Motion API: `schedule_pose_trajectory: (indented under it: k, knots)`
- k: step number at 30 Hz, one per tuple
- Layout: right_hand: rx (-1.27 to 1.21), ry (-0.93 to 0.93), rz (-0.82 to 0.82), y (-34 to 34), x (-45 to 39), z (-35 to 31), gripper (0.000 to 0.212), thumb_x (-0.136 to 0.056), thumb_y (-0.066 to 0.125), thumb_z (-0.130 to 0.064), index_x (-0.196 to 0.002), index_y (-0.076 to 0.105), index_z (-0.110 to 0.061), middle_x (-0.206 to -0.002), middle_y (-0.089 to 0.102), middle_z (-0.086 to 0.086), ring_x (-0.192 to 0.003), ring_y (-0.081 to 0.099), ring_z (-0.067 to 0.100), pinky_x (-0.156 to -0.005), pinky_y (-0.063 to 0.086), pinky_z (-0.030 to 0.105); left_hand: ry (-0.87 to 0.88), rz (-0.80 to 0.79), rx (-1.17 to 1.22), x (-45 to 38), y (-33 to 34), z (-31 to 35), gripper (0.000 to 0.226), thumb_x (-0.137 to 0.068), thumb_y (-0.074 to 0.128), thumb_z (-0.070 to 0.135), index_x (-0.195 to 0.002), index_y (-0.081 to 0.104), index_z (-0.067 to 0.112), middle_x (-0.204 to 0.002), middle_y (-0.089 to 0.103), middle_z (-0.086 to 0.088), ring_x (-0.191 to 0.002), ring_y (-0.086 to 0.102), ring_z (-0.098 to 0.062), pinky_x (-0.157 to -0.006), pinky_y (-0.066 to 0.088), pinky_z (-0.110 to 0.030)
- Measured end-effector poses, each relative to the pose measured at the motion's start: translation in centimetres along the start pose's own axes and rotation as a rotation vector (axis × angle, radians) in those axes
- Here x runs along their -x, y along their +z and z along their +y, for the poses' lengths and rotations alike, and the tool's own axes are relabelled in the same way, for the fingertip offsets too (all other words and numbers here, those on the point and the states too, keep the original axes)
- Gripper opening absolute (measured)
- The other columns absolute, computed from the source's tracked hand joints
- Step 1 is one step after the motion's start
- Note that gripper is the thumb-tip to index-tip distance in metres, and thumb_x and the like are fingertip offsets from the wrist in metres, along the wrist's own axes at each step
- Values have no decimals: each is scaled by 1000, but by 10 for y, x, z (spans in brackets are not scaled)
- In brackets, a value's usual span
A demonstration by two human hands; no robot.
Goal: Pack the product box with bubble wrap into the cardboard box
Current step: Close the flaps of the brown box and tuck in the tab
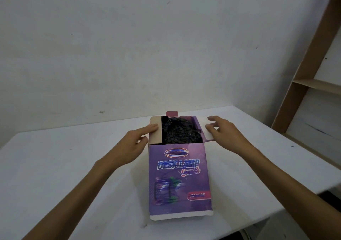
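Two hands at open far end of purple product box (180,178), lying mid white table (55,166). Left hand (135,143) fingers together on left flap (156,132); right hand (224,130) spread on right flap (204,127). Dark bubble wrap (180,131) inside.

**White table, one box on it**

A white table (73,175) filled the lower view, its far edge against a pale wall and its right edge running diagonally near a wooden shelf. A purple box (179,180) marked "DESK LAMP" lay flat at the table's middle, its open end on the far side, flaps spread left and right. Small dark specks dotted the surface.
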State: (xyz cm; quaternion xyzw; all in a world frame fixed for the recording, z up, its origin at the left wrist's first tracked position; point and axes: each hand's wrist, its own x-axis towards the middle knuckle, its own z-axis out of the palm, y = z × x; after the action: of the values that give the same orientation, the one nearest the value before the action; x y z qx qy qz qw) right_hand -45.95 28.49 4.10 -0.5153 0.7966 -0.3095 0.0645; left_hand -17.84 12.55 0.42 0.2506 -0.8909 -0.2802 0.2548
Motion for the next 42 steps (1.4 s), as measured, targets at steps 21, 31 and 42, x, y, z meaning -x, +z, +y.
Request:
schedule_pose_trajectory:
  k: [21, 31, 42]
  knots:
    - [62, -380, -228, -9, 20, 14, 43, -96, 64, -26, -137, 56, -37, -132, 47, -35, -128, 54, 8, -95, 47, 18, 77, -74, 24, 17, -21, 7, 45, -88, 61, 44, -132, 52, 49, -142, 47, 29, -130, 44, 12, -98, 46, -15]
    - [-369, -190, -100, 3, 22, 0, 18, -94, 68, -35, -108, 76, -28, -108, 73, -23, -103, 66, -3, -98, 51, 40, -3, 72, 143, 16, -12, 23, 24, -100, 54, 34, -120, 67, 34, -119, 66, 27, -112, 59, 7, -86, 48, -12]
    - [-606, -57, -209, 13, -1, -8, 51, -95, 67, -28, -142, 49, -35, -138, 58, -15, -110, 66, 7, -85, 57, 29, -165, 55, 365, 8, -7, 20, 41, -97, 58, 35, -138, 52, 36, -133, 56, 24, -112, 59, 3, -90, 53, -26]
